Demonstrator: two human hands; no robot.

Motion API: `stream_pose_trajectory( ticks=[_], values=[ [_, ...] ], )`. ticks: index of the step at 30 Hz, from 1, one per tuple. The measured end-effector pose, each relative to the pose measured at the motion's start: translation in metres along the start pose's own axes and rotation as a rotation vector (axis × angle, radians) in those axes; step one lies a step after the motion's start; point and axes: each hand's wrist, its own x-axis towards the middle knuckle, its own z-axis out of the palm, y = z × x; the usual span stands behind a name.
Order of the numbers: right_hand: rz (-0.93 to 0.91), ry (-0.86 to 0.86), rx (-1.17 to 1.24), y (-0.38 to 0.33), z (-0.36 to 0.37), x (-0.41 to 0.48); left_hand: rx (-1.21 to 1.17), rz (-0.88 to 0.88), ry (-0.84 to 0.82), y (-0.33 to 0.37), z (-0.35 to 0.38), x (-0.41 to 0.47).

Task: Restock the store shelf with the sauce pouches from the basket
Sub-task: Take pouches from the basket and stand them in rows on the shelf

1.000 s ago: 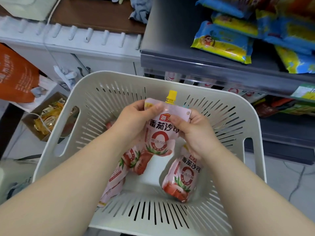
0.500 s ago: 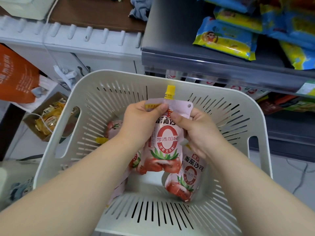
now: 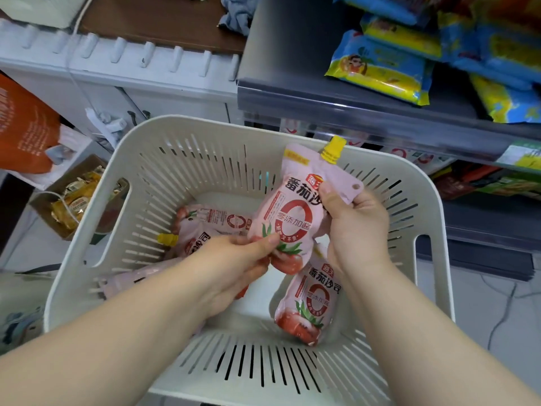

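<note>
A pink tomato sauce pouch point(image 3: 295, 206) with a yellow cap is held above the white slotted basket point(image 3: 140, 159), tilted to the right. My right hand point(image 3: 355, 227) grips its upper right side, thumb on the front. My left hand point(image 3: 234, 265) pinches its lower left edge. Inside the basket another pouch point(image 3: 308, 300) stands against the right side, a third point(image 3: 213, 222) lies on its side at the back, and more pink pouches show under my left arm. The grey store shelf point(image 3: 336, 104) is at the upper right, with more pouches partly visible beneath its front edge.
Blue and yellow snack bags point(image 3: 380, 65) lie on the grey shelf. A lower dark shelf point(image 3: 483, 221) runs at the right. At left are an orange bag point(image 3: 23, 127), a cardboard box of yellow packets point(image 3: 73, 200) and a white cabinet point(image 3: 117, 68).
My left hand slid from the pouch's top corner down to its lower left edge. The pouch rose and moved right, toward the shelf, tilting its cap rightward.
</note>
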Motion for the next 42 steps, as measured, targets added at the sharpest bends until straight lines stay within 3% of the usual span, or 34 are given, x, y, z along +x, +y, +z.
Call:
stream_pose_trajectory(
  ticks=[2,4,16,31,35,38,40,42],
  values=[
    [0.006,0.048,0.029,0.004,-0.001,-0.005,-0.185,-0.080,0.038,-0.007,0.000,0.002],
    [0.020,0.069,0.058,0.005,-0.003,-0.008,-0.220,-0.104,0.063,-0.009,0.003,0.003],
    [0.250,0.198,0.267,0.002,-0.021,-0.012,-0.029,0.105,0.142,-0.004,0.015,0.006],
    [0.103,0.204,0.208,0.001,-0.021,-0.017,0.004,0.024,0.112,0.008,0.013,-0.006],
    [0.093,0.144,0.227,-0.001,-0.023,-0.016,0.133,0.013,0.108,0.012,0.003,-0.007],
    [0.041,0.008,0.115,-0.004,-0.024,-0.011,0.551,0.294,0.281,0.019,-0.010,-0.004],
    [0.049,-0.150,0.064,-0.005,-0.023,-0.010,0.622,0.453,0.148,0.029,-0.006,-0.009],
    [0.078,-0.328,-0.011,-0.005,-0.017,-0.013,0.458,0.447,-0.048,0.035,0.001,-0.013]
  ],
)
